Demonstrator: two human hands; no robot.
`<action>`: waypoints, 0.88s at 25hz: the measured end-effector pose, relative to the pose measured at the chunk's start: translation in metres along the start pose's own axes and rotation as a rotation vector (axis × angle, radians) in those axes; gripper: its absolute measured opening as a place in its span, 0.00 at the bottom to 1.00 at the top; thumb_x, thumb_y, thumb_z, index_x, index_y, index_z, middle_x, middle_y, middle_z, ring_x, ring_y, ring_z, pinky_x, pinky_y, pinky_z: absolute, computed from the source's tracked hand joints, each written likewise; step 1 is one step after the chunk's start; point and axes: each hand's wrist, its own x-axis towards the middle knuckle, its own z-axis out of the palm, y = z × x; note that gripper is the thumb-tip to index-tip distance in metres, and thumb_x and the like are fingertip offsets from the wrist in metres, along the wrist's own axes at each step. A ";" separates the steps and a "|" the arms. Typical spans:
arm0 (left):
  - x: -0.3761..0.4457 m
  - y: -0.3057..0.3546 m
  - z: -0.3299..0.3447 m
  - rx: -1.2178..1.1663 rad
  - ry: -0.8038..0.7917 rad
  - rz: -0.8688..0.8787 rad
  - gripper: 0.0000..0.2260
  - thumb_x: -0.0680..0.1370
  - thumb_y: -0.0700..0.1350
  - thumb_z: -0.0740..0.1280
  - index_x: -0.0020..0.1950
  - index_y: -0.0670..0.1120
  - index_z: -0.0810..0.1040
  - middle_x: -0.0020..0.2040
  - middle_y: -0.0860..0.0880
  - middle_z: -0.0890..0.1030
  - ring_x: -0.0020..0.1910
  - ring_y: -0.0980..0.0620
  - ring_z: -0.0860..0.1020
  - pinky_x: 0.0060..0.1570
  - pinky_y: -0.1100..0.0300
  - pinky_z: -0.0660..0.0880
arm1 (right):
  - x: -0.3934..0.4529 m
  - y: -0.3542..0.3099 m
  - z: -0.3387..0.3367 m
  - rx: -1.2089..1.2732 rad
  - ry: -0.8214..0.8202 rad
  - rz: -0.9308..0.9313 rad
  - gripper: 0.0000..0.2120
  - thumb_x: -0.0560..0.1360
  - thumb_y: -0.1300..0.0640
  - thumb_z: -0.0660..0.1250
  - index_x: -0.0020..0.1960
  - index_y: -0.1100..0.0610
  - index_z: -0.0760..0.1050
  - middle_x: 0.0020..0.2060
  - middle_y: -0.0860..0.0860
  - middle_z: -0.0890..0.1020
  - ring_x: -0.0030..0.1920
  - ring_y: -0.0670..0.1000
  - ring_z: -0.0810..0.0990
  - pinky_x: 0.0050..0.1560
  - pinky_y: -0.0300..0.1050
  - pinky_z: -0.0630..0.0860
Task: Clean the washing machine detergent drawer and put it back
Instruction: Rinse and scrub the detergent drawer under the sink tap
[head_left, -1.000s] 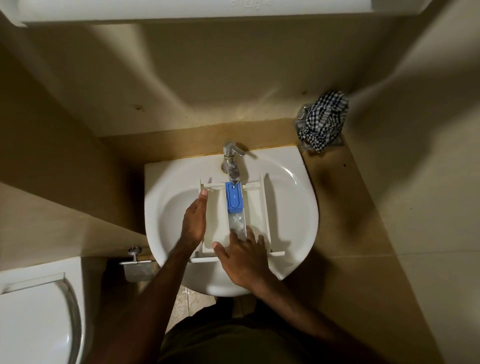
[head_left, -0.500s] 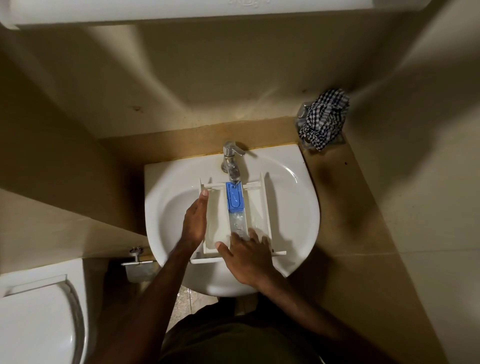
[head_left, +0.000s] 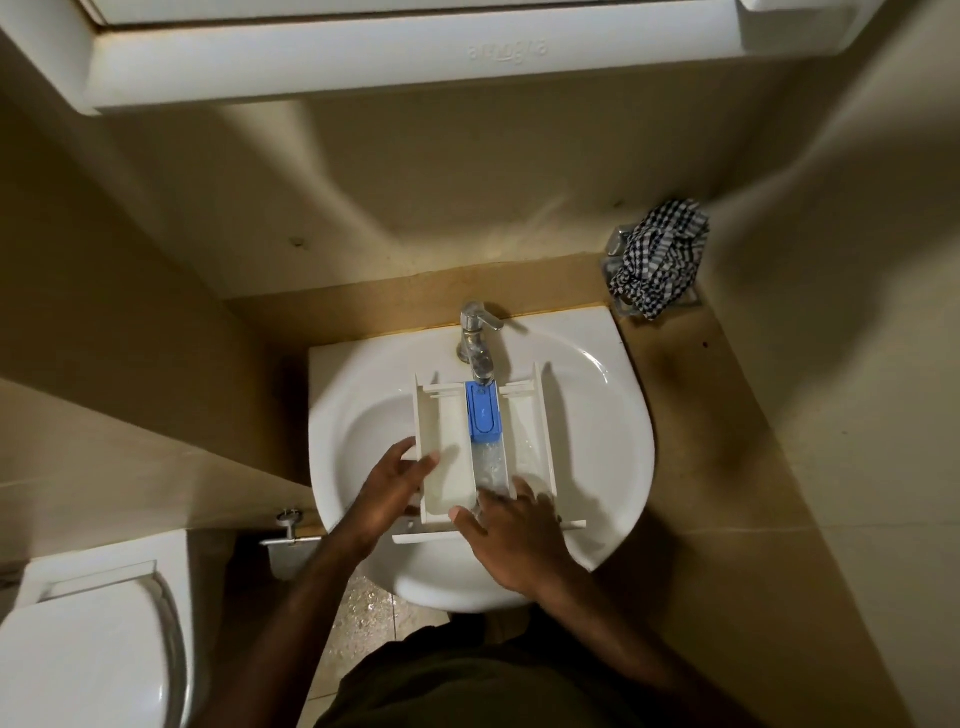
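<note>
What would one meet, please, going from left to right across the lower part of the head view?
White toilet lid → chrome wall valve → left hand → white plastic detergent drawer → right hand → white ceramic basin.

- One mark showed: raised lettering (head_left: 507, 52) moulded into the white underside of the cabinet (head_left: 363, 67) above the sink.
- The lettering appeared upside down from the head view and was the same white as the plastic around it, so it stood out only by its relief.
- It looked like a short brand word in flowing script, but its letters could not be read with any certainty.
- No other text, label, number or sign could be read anywhere in the view.
</note>
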 end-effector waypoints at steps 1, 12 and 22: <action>-0.005 -0.006 -0.001 0.003 -0.014 -0.029 0.17 0.81 0.53 0.69 0.69 0.57 0.70 0.57 0.46 0.84 0.52 0.48 0.84 0.44 0.57 0.81 | -0.005 0.003 -0.007 0.054 0.009 -0.006 0.26 0.83 0.36 0.53 0.69 0.52 0.75 0.69 0.54 0.78 0.76 0.59 0.65 0.74 0.59 0.63; -0.010 -0.018 -0.005 -0.016 -0.075 0.008 0.22 0.81 0.37 0.67 0.71 0.56 0.76 0.53 0.44 0.87 0.45 0.49 0.85 0.42 0.59 0.82 | 0.030 0.066 -0.090 0.505 0.444 0.315 0.15 0.81 0.48 0.65 0.64 0.52 0.80 0.60 0.50 0.84 0.59 0.55 0.82 0.60 0.49 0.77; -0.005 -0.032 -0.003 -0.072 -0.049 0.066 0.20 0.81 0.39 0.67 0.71 0.57 0.76 0.48 0.40 0.85 0.44 0.48 0.82 0.41 0.58 0.81 | 0.020 -0.020 -0.033 0.044 0.244 0.055 0.15 0.83 0.49 0.59 0.56 0.57 0.80 0.54 0.55 0.84 0.55 0.59 0.83 0.49 0.47 0.74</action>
